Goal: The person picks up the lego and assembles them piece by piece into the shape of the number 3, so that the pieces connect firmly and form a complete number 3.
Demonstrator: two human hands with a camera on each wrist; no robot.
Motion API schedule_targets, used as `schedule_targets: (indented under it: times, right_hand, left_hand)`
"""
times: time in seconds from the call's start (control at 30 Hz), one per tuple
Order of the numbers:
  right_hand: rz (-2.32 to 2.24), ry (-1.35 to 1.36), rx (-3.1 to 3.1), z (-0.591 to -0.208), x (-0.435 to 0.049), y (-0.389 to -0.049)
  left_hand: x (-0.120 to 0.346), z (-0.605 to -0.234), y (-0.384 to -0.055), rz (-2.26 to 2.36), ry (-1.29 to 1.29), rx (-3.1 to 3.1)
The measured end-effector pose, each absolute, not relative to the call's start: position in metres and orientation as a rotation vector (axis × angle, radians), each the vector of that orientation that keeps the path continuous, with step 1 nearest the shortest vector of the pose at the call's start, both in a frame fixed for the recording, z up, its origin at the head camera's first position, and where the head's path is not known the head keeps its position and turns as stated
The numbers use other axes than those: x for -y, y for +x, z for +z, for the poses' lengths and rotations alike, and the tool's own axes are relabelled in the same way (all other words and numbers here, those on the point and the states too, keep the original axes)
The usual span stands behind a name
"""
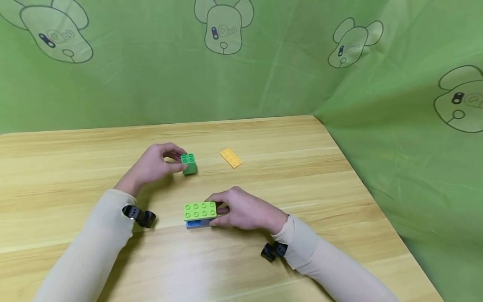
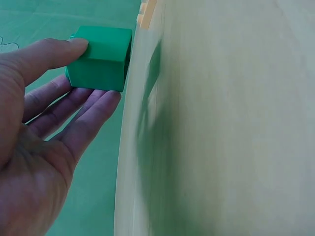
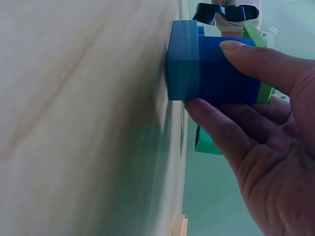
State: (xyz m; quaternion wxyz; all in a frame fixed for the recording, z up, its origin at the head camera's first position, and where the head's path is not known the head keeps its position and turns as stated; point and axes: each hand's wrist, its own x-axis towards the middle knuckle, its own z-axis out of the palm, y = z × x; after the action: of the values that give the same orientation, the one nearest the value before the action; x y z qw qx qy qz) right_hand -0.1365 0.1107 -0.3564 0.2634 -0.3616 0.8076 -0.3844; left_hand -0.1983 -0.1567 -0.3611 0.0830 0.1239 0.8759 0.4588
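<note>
My left hand [image 1: 155, 165] pinches a green building brick [image 1: 190, 169] between thumb and fingertips. In the left wrist view the brick [image 2: 101, 56] shows a slanted side, with the thumb on one face and fingertips under the opposite one. Nearer the front, my right hand [image 1: 245, 212] grips a stack from its right side. A lime-green plate [image 1: 200, 211] with two rows of studs tops it. Below come a dark blue brick [image 3: 226, 71], where the thumb lies, and a lighter blue brick [image 3: 183, 61] at the bottom, close to the table.
A flat yellow-orange plate [image 1: 231, 158] lies on the wooden table [image 1: 283, 176], to the right of the green brick. Green cloth [image 1: 151, 84] printed with cartoon heads hangs behind the table and along its right side. Each wrist carries a black camera [image 1: 145, 218].
</note>
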Motion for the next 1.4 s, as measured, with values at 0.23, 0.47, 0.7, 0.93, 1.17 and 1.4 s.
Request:
schedule_targets:
  times: [0.23, 0.47, 0.7, 0.93, 1.17, 1.4]
  right_hand:
    - [-1.048, -0.966, -2.173, -0.357, -0.11, -0.137]
    - [-1.038, -0.968, -2.184, -0.356, -0.111, -0.137]
    - [-1.032, -0.966, -2.184, -0.357, -0.11, -0.138]
    - [-1.045, -0.954, -2.169, -0.357, -0.11, -0.138]
    - [-1.032, -0.944, -2.177, -0.355, -0.108, -0.14]
    - [-1.037, -0.943, -2.171, -0.358, -0.109, -0.139]
  left_hand:
    - [0.161, -0.366, -0.192, 1.374, 0.377, -2.608]
    - [0.159, -0.368, -0.188, 1.403, 0.378, -2.576]
    - [0.159, -0.366, -0.183, 1.428, 0.376, -2.559]
    - [0.163, -0.365, -0.177, 1.448, 0.388, -2.547]
    - [0.166, -0.361, -0.174, 1.518, 0.386, -2.548]
    - [0.162, -0.361, -0.169, 1.564, 0.378, -2.49]
